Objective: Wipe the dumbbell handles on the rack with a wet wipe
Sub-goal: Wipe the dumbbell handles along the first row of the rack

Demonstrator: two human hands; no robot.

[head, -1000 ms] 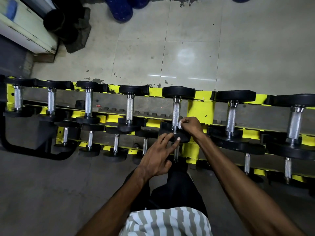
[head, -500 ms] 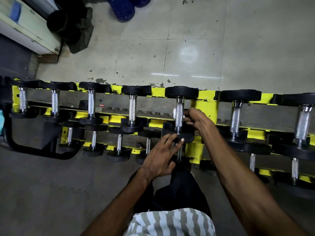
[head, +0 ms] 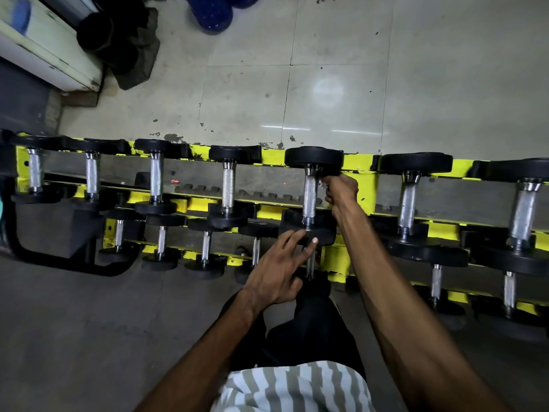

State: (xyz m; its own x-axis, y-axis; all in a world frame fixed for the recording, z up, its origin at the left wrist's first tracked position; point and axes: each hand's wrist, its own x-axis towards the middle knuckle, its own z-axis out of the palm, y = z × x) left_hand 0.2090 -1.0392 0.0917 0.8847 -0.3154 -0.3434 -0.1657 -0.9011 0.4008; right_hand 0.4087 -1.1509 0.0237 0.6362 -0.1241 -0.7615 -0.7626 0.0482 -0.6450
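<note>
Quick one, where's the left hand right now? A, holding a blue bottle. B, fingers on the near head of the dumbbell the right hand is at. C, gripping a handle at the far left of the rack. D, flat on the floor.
B: the left hand lays spread fingers on the near black head of the dumbbell, while the right hand is at the far end of its handle.

The right hand (head: 341, 188) has curled fingers that hide what they hold at the far end of the dumbbell handle (head: 310, 197). The left hand (head: 277, 273) covers the far part of a lower handle (head: 310, 267). The rack (head: 361, 203) runs off both side edges. The blue objects (head: 212, 13) are cut off at the far edge.
</note>
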